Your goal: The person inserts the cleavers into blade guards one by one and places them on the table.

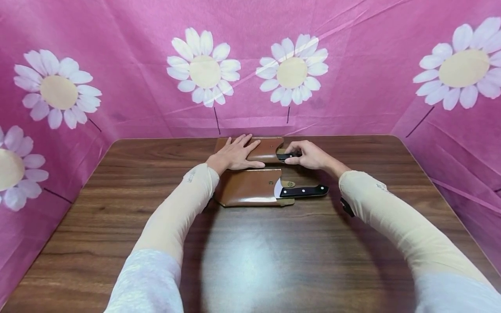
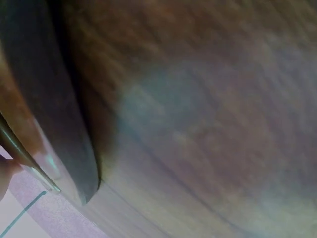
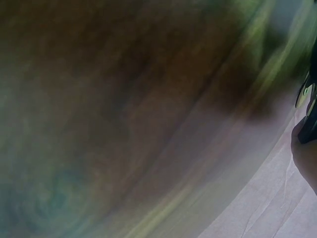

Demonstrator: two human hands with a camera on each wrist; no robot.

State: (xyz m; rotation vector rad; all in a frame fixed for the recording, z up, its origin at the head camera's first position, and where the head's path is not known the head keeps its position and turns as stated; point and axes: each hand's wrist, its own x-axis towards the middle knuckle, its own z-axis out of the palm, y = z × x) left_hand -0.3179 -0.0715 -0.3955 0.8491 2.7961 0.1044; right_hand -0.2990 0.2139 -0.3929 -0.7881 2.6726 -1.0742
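Note:
Two brown leather knife sheaths lie on the table, one behind the other. My left hand (image 1: 236, 155) presses on the far sheath (image 1: 268, 150) with its fingers spread. At that sheath's right end, my right hand (image 1: 311, 155) pinches the black handle of a knife (image 1: 282, 157), whose blade is hidden. The handle also shows at the edge of the right wrist view, beside the fingers (image 3: 304, 161). In front lies the near sheath (image 1: 246, 187), holding a cleaver (image 1: 305, 191) with a black riveted handle sticking out to the right. Neither hand touches the cleaver.
The wooden table (image 1: 313, 252) reaches back to a pink cloth (image 1: 250, 117) printed with white daisies, which hangs behind and at both sides. A bright reflection lies on the tabletop in front of the sheaths. Both wrist views are mostly blurred.

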